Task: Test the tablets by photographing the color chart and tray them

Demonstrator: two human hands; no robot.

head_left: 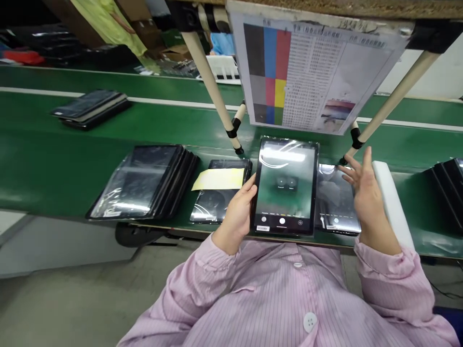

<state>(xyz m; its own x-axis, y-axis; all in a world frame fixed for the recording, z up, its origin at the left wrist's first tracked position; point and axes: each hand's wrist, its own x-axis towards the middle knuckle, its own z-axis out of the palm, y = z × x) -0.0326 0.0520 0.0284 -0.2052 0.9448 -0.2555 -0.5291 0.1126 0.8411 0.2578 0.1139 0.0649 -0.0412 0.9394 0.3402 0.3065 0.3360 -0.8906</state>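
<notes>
My left hand [238, 212] grips the left edge of a tablet [285, 193], which is tilted up in front of me. Its lit screen shows a camera view with a small dialog box and a round shutter button. My right hand [367, 195] is raised to the right of it, fingers spread, holding nothing. Below that hand lies a second tablet [336, 202] with its screen lit, partly hidden by the held one. To the left, another tablet [213, 205] lies on the bench with a pale yellow slip [219, 179] across it.
A stack of wrapped tablets [144, 178] stands at left, more [448, 188] at far right. Farther back lies a small pile [90, 108] on the green bench [47, 164]. A white foam strip [392, 202] and a pole-mounted colour chart [307, 77] are close by. Someone in yellow [112, 24] is beyond.
</notes>
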